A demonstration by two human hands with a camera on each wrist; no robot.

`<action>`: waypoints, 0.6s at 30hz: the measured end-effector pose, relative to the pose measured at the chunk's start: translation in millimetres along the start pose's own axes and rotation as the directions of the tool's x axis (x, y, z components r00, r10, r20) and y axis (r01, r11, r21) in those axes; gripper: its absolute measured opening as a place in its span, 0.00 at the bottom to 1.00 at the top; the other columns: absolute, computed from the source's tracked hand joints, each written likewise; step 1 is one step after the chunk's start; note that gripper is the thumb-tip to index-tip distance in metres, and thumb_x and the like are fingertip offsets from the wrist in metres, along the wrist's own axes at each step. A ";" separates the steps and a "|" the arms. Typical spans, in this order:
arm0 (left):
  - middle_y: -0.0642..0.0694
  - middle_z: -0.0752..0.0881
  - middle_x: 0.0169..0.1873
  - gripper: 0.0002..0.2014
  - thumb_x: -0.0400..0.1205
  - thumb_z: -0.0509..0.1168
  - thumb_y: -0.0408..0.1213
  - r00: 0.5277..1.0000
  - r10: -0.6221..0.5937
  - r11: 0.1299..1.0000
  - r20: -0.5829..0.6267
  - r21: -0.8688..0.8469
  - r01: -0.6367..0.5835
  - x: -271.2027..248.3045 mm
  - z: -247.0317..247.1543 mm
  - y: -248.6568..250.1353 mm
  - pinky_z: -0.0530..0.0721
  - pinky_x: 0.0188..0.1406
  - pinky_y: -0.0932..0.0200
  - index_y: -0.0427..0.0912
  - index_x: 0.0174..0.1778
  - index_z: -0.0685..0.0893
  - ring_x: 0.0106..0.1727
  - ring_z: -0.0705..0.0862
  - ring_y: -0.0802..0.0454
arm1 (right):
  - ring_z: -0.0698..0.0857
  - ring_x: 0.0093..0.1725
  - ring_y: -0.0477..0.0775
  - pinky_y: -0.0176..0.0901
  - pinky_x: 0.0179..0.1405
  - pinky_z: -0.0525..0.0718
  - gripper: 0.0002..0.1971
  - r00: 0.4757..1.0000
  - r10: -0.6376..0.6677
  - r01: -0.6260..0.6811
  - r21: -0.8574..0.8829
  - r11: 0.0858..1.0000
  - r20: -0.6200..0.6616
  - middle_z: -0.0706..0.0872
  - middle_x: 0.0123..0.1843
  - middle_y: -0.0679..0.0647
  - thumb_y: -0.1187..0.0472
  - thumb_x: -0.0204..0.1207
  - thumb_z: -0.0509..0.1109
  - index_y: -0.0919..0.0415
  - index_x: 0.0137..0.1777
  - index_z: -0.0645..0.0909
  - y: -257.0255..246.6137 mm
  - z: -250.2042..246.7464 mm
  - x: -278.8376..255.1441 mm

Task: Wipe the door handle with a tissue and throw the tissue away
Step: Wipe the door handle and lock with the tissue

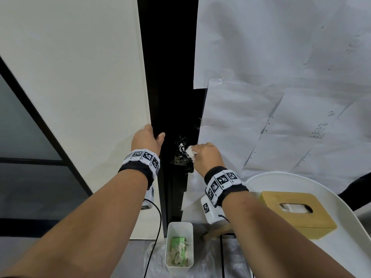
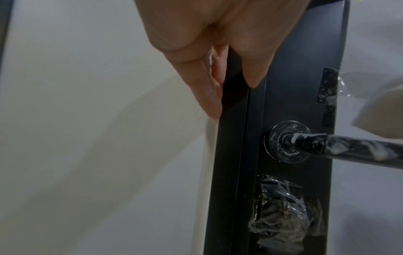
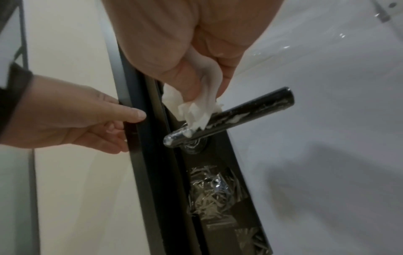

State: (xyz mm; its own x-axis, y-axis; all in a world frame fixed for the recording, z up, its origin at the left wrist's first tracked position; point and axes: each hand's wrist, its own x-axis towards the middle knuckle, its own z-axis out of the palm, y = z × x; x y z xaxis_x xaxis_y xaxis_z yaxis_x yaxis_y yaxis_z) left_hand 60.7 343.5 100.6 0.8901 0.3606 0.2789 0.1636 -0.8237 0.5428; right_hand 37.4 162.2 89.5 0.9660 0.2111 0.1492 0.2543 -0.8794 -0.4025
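- I see the black door (image 1: 170, 97) up the middle, paper sheets (image 1: 281, 77) taped at 2 o'clock.
- The round white bench (image 1: 341, 247) sits at 4 o'clock, carrying a wooden tissue box (image 1: 313, 223).
- A white bin (image 1: 179, 229) stands at 6 o'clock.
- My left hand (image 1: 147, 140) has its grip wrapped round the door edge.
- My right hand (image 1: 207, 155) has its grip pinched on the tissue (image 3: 196, 113).
- The tissue touches the smeared door handle (image 3: 240, 115), near its pivot.
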 end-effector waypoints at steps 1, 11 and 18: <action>0.45 0.76 0.30 0.18 0.81 0.65 0.49 1.000 -0.002 1.000 0.002 0.000 0.002 -0.2 0.0 -0.1 0.71 0.30 0.56 0.38 0.39 0.71 0.33 0.76 0.44 | 0.79 0.51 0.60 0.43 0.43 0.76 0.16 1.000 0.013 -0.013 -0.013 1.000 -0.029 0.84 0.39 0.58 0.80 0.64 0.58 0.65 0.44 0.83 2.6 -2.3 0.5; 0.45 0.74 0.29 0.17 0.82 0.65 0.49 1.000 -0.014 1.000 0.018 0.003 0.014 -0.7 -2.0 3.2 0.70 0.30 0.56 0.39 0.41 0.70 0.33 0.75 0.45 | 0.70 0.44 0.55 0.38 0.37 0.66 0.15 0.999 0.006 -0.005 -0.031 1.000 0.041 0.64 0.28 0.49 0.79 0.66 0.58 0.57 0.31 0.68 -7.2 -7.4 -4.4; 0.43 0.77 0.33 0.16 0.82 0.65 0.49 1.000 -0.020 1.000 0.024 0.001 0.020 -1.1 -2.6 2.4 0.72 0.31 0.55 0.40 0.42 0.71 0.34 0.76 0.44 | 0.79 0.54 0.63 0.47 0.44 0.79 0.16 0.995 0.097 -0.098 -0.081 0.992 -0.022 0.70 0.31 0.53 0.78 0.69 0.57 0.65 0.47 0.82 6.8 -17.2 -4.2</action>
State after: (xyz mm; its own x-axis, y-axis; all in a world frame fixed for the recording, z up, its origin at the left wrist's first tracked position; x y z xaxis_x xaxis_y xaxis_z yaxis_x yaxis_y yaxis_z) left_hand 59.1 342.2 103.7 0.8967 0.3660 0.2489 0.1816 -0.8171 0.5472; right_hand 34.2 148.0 101.6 0.9849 0.1156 0.1292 0.1535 -0.9276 -0.3406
